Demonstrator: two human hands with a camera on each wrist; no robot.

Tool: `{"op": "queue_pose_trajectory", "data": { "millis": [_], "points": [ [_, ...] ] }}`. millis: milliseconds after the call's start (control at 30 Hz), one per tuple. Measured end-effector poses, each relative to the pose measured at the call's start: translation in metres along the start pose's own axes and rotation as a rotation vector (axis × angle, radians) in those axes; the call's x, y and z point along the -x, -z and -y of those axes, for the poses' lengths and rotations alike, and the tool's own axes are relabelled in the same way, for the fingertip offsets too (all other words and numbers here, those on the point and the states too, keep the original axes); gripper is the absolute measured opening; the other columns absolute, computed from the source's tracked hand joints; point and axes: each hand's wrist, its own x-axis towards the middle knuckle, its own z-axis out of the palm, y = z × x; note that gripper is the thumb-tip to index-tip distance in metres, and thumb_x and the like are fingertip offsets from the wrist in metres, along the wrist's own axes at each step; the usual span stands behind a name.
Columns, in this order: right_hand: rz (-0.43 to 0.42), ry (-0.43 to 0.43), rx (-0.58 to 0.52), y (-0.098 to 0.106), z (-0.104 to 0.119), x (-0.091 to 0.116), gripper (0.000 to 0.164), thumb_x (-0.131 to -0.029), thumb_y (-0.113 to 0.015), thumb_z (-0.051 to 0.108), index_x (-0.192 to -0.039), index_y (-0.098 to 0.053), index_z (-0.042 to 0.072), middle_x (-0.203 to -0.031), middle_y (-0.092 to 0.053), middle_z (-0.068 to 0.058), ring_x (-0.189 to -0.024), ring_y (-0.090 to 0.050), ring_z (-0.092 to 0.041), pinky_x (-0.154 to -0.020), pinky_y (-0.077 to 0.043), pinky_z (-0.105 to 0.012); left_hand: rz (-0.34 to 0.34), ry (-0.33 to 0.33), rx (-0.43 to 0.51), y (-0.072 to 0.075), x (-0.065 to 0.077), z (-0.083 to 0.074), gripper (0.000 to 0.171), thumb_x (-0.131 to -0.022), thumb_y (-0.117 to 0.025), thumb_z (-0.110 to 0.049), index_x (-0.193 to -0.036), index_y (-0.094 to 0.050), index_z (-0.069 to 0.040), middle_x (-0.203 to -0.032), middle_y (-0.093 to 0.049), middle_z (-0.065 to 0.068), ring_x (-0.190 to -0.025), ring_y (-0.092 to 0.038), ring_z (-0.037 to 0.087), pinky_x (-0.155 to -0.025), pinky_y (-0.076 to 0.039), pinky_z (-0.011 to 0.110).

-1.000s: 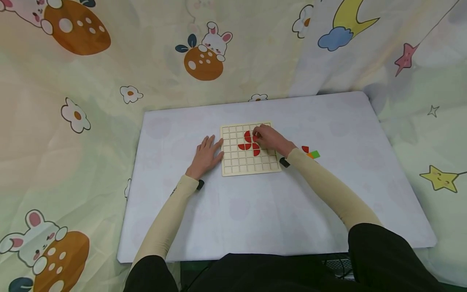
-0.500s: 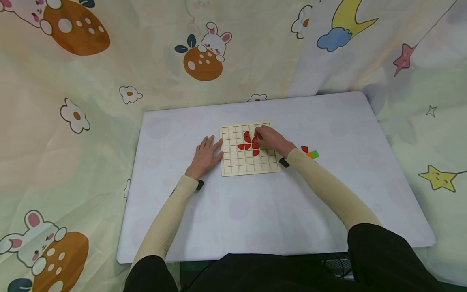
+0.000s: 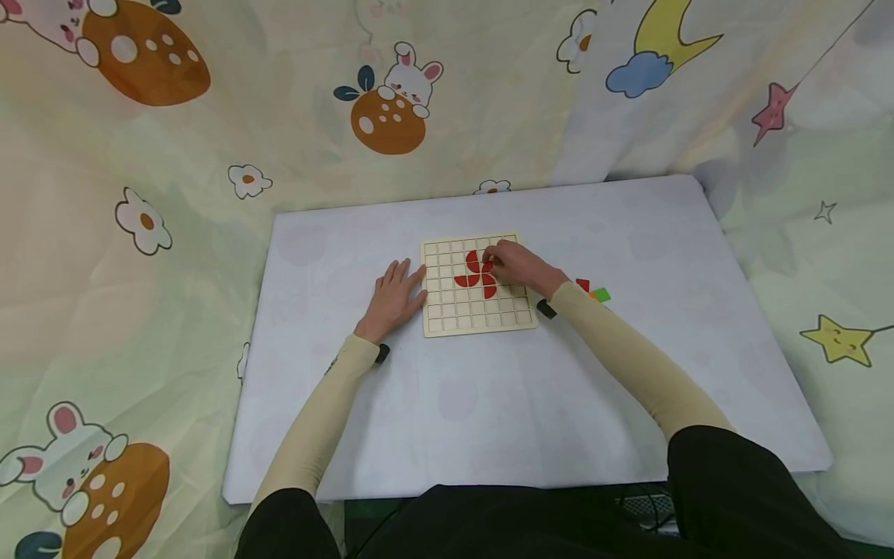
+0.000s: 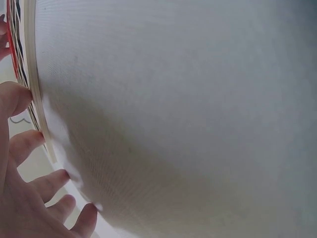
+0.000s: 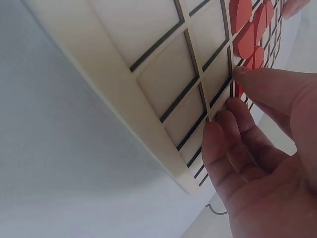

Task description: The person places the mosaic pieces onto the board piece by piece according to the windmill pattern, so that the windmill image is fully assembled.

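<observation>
A pale wooden grid board lies on the white table. Several red rounded-edge pieces sit in its cells, meeting in a pinwheel shape. My right hand bends over the board's upper right part. Its thumb and fingertips pinch a red piece at a grid cell, most of that piece being covered by the fingers. To the left, my left hand lies on the table with spread fingers. Its thumb and index fingertip touch the board's left edge, as the left wrist view also shows.
Loose pieces lie right of the board, partly behind the right sleeve: a red one and a green one, with a bit of orange beside them. A printed cloth hangs behind the white table.
My right hand has shifted only slightly at the same red piece. The left hand and the board keep their places.
</observation>
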Motion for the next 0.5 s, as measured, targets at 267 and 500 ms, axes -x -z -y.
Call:
{"op": "queue_pose_trajectory", "data": {
  "millis": [267, 500],
  "points": [
    [0.004, 0.016, 0.016, 0.0007, -0.0016, -0.0011, 0.024, -0.096, -0.060, 0.011, -0.118, -0.064, 0.004, -0.098, -0.057, -0.010, -0.086, -0.048, -0.024, -0.080, -0.043, -0.038, 0.009, 0.009, 0.014, 0.0028, 0.0010, -0.0017, 0.057, -0.102, -0.042, -0.045, -0.153, -0.033, -0.021, -0.159, -0.019, 0.014, -0.146, -0.007, 0.033, -0.110, -0.020, 0.053],
    [0.002, -0.007, -0.008, 0.0000, -0.0013, -0.0005, 0.024, -0.095, -0.063, 0.014, -0.116, -0.064, 0.002, -0.101, -0.057, -0.011, -0.090, -0.049, -0.025, -0.084, -0.043, -0.040, 0.014, 0.008, 0.011, 0.0023, 0.0005, -0.0008, 0.057, -0.102, -0.042, -0.045, -0.154, -0.033, -0.023, -0.159, -0.018, 0.014, -0.147, -0.006, 0.033, -0.110, -0.020, 0.052]
  ]
}}
